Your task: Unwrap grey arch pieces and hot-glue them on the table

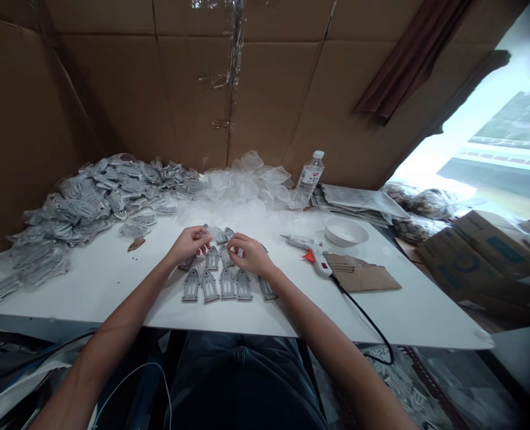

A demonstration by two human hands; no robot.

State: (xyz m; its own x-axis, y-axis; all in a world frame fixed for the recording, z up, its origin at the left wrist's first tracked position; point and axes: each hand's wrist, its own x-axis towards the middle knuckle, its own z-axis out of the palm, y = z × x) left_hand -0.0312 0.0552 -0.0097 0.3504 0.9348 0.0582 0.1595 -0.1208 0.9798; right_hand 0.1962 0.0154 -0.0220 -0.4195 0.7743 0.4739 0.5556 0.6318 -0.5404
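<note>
My left hand (190, 243) and my right hand (249, 254) meet over the middle of the white table (113, 280), fingers pinched together around a small clear plastic wrapper (218, 236) that holds grey arched window-shaped pieces. Beneath and in front of the hands lie several loose grey arched window pieces (218, 285) in rows on the table. Both hands are closed on the wrapper between them.
A heap of bagged grey pieces (86, 203) fills the left and back left. Crumpled clear bags (247, 179) and a water bottle (310, 176) stand at the back. A glue gun (312, 254) with black cord, brown card pieces (361, 275) and a white bowl (345, 232) lie right. Cardboard boxes (480, 257) sit far right.
</note>
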